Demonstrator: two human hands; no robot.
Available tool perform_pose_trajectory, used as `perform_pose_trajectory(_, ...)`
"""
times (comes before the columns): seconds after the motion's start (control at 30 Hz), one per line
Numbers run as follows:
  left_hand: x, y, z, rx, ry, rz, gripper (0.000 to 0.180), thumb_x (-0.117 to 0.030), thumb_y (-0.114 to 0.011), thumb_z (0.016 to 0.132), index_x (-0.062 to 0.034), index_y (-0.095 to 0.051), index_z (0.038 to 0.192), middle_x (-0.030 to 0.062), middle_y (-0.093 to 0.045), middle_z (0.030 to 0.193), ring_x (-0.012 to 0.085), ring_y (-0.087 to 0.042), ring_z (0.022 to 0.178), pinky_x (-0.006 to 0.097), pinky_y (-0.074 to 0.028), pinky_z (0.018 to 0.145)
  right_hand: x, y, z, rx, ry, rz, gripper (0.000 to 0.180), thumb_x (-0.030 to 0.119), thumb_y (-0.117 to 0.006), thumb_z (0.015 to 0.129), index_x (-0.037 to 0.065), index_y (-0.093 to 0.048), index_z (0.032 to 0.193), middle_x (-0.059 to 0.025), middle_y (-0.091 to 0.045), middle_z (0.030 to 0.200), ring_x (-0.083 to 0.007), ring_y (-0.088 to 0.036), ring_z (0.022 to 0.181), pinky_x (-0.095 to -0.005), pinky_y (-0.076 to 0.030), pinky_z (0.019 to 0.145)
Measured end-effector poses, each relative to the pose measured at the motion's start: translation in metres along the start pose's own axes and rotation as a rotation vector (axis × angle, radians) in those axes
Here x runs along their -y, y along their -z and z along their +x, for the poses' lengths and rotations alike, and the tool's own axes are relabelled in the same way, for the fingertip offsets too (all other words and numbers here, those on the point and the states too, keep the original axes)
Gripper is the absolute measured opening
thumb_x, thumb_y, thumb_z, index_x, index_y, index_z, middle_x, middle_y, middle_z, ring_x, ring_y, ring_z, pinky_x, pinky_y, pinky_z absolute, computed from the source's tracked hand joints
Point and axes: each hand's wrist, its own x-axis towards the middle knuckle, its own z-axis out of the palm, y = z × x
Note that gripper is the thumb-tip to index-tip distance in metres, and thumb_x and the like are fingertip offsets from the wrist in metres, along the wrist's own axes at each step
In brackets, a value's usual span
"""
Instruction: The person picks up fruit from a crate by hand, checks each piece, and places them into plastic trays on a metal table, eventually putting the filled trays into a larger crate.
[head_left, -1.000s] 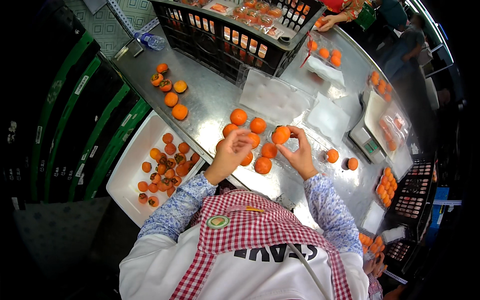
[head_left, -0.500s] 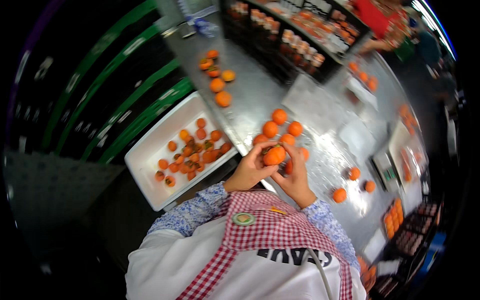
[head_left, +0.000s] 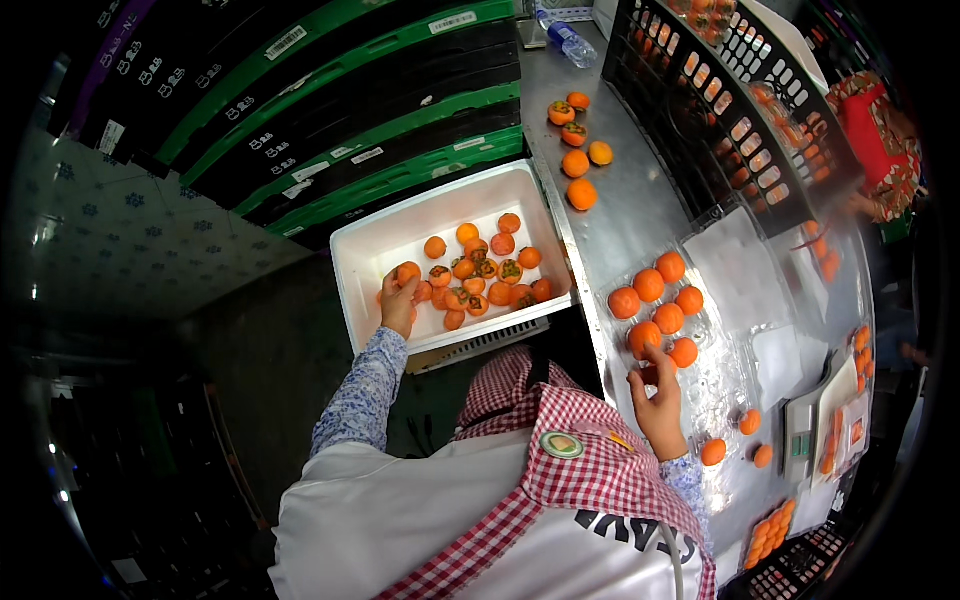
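Deep in the white bin (head_left: 345,262) on the left, my left hand (head_left: 398,307) closes its fingers on an orange persimmon (head_left: 407,271). Several more persimmons (head_left: 478,268) lie loose around it, some with green-brown calyxes facing up. Over the metal table, my right hand (head_left: 660,408) has its thumb and fingers apart. Its fingertips reach the near side of a persimmon (head_left: 643,338), which sits in a group of several on clear plastic. Nothing shows inside the right hand's grip.
Stacked black-and-green crates (head_left: 400,110) stand behind the bin. Black baskets (head_left: 720,100) rise at the table's far side, near a plastic bottle (head_left: 570,42). A scale (head_left: 800,440) and a packed persimmon tray (head_left: 768,535) are at the right. Another person (head_left: 870,150) stands beyond.
Both hands held one persimmon together over the table. Now they are apart: the left is in the bin on a persimmon, the right beside the group. The view has shifted left.
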Motion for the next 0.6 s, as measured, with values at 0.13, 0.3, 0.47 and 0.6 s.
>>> perform_pose_trajectory(0.13,0.005,0.021,0.015,-0.090,0.039,0.051,0.054,-0.019,-0.069,0.086,-0.0103,-0.041,0.131,0.0066,-0.058,0.115,0.0158,-0.059,0.098,0.030,-0.048,0.080,-0.007,-0.002,-0.006,-0.027,-0.090,0.045,0.048,-0.003,-0.062,0.085,0.002,-0.048,0.130,-0.0117,-0.065,0.106,-0.0162,-0.063,0.082,-0.0273,-0.051,0.076)
perform_pose_trajectory(0.3,0.019,0.039,0.058,-0.186,-0.004,0.162,0.051,-0.019,-0.071,0.083,-0.0084,-0.046,0.127,0.0081,-0.060,0.113,0.0170,-0.059,0.096,0.030,-0.049,0.078,-0.012,-0.002,-0.009,-0.044,-0.146,0.033,0.046,-0.003,-0.062,0.086,0.003,-0.049,0.130,-0.0114,-0.064,0.106,-0.0158,-0.064,0.082,-0.0272,-0.052,0.075)
perform_pose_trajectory(0.47,0.055,0.067,0.143,-0.352,-0.132,0.509,0.041,-0.024,-0.073,0.081,-0.0055,-0.056,0.113,0.0120,-0.062,0.104,0.0208,-0.061,0.091,0.032,-0.051,0.079,-0.016,0.011,-0.009,-0.072,-0.232,0.023,0.043,-0.003,-0.061,0.086,0.003,-0.051,0.127,-0.0093,-0.064,0.103,-0.0150,-0.064,0.077,-0.0266,-0.052,0.071)
perform_pose_trajectory(0.6,0.083,0.120,0.206,-0.377,-0.149,0.916,0.053,-0.044,-0.062,0.087,0.0041,-0.059,0.109,0.0234,-0.066,0.100,0.0351,-0.065,0.094,0.041,-0.052,0.083,-0.022,0.036,-0.013,-0.122,-0.302,0.016,0.039,0.001,-0.060,0.089,0.002,-0.051,0.126,-0.0086,-0.063,0.103,-0.0144,-0.064,0.075,-0.0266,-0.052,0.069)
